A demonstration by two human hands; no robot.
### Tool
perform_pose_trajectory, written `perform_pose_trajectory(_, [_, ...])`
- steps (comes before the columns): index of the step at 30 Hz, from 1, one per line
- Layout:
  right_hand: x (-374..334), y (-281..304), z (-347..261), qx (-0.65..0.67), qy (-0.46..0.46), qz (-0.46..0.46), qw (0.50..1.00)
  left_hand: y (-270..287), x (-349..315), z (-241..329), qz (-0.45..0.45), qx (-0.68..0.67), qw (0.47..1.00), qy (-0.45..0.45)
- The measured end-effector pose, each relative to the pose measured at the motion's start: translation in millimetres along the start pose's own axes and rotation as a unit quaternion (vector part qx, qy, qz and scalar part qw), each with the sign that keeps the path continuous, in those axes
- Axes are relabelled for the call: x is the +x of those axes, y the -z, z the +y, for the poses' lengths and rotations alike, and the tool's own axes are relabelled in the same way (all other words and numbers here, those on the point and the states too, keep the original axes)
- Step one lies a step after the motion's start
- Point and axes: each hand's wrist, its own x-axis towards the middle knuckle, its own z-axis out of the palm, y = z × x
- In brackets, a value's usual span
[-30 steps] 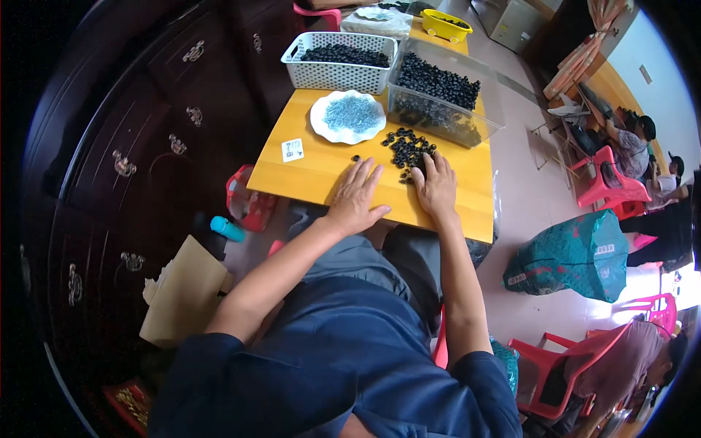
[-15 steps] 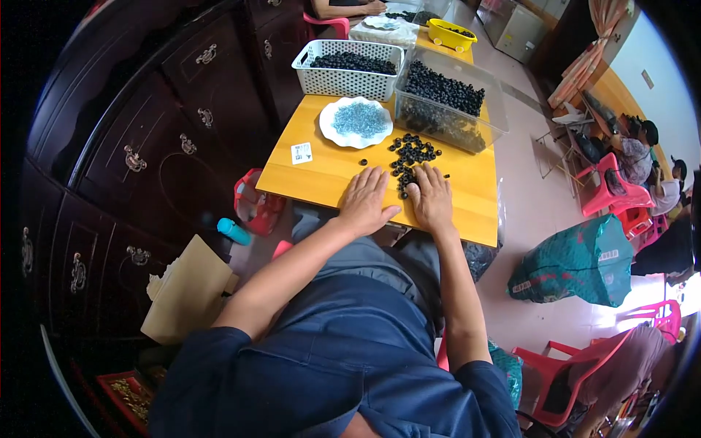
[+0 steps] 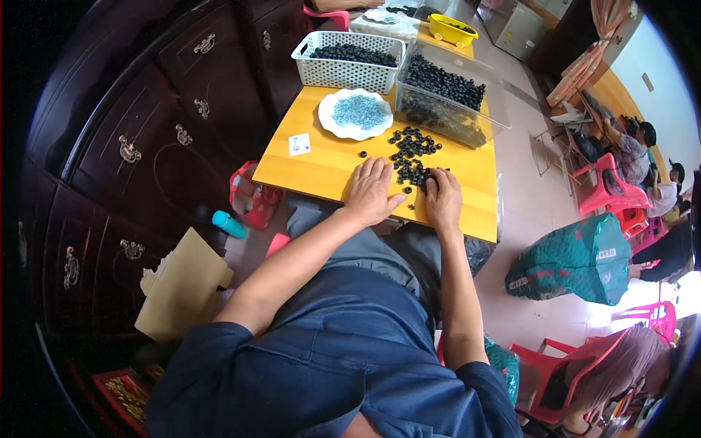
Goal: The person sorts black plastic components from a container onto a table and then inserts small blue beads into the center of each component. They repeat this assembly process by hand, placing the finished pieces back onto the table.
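Observation:
My left hand [image 3: 369, 193] lies palm down near the table's front edge, fingers stretched out, with nothing seen in it. To its right, my right hand [image 3: 444, 200] rests at the edge of a loose pile of small black ring-like pieces [image 3: 413, 146]. Its fingers are bent and drawn together; their tips are hidden, so anything in them cannot be made out. A few black pieces lie between the two hands. One single black piece [image 3: 363, 154] sits just beyond my left fingertips. Behind, a white scalloped plate [image 3: 328, 128] holds many tiny clear bluish pieces [image 3: 358, 112].
A white perforated basket [image 3: 343, 75] and a clear plastic bin [image 3: 496, 120], both holding black pieces, stand behind the plate. A small white card [image 3: 299, 144] lies left on the wooden table [image 3: 314, 171]. Dark drawers [image 3: 139, 109] stand left; a large green sack [image 3: 569, 259] stands right.
My right hand has moved slightly right, off the pile's near end, and its fingers have bent. My left hand stays nearly in place, still flat. Some black pieces now show between the hands.

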Motion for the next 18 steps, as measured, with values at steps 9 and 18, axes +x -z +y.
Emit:
perform_pose_trajectory(9, [-5.3, 16.1, 11.0, 0.162, -0.148, 0.098, 0.971, 9.6, -19.3, 34.7, 0.077, -0.089, 0.990, -0.082])
perform_pose_trajectory(18, [-8.3, 12.1, 24.4, 0.322, -0.191, 0.126, 0.919, -5.7, 3.7, 23.1, 0.042, -0.027, 0.999, -0.003])
